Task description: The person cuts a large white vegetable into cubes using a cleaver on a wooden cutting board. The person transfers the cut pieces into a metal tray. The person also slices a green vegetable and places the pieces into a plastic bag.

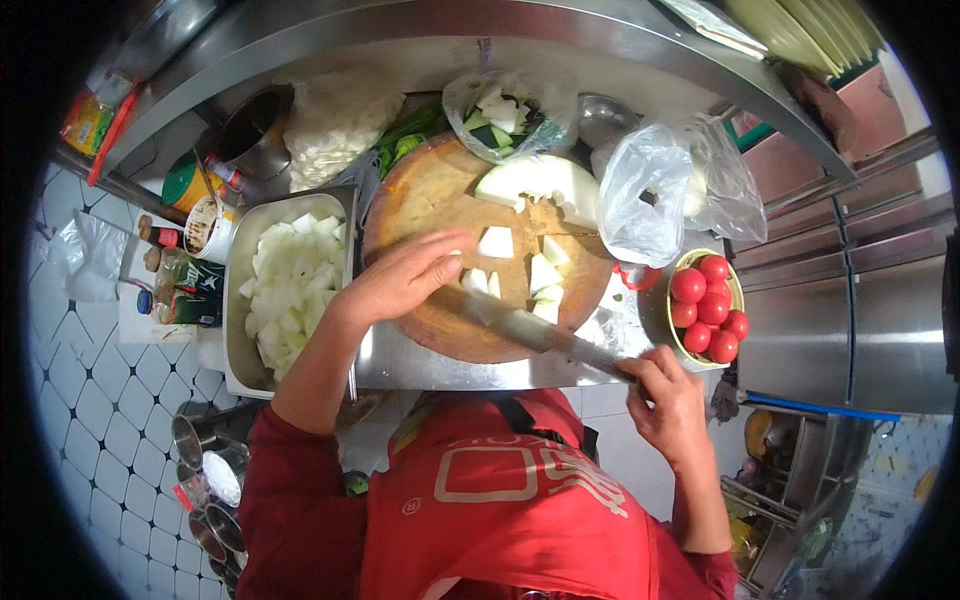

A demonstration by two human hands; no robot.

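Note:
My right hand [666, 409] grips the handle end of a large kitchen knife [555, 339]. Its blade, blurred, reaches left over the near side of a round wooden chopping board [420, 195]. My left hand [401, 279] hovers over the board's left part, fingers stretched out and thumb apart, beside the blade's far end. Cut white pieces, apparently winter melon [496, 242], lie in front of and behind the blade. A large curved slab of the same pale flesh [544, 184] rests at the back of the board. Left of it stands a steel pan [234, 300] heaped with white chunks [292, 292].
A yellow basket of tomatoes [709, 300] stands at right. Plastic bags [646, 195] crowd the back right; another bag holds green and white trimmings [499, 120]. A steel shelf [480, 19] overhangs the back. Bottles [187, 289] and a white tub [210, 225] stand at left.

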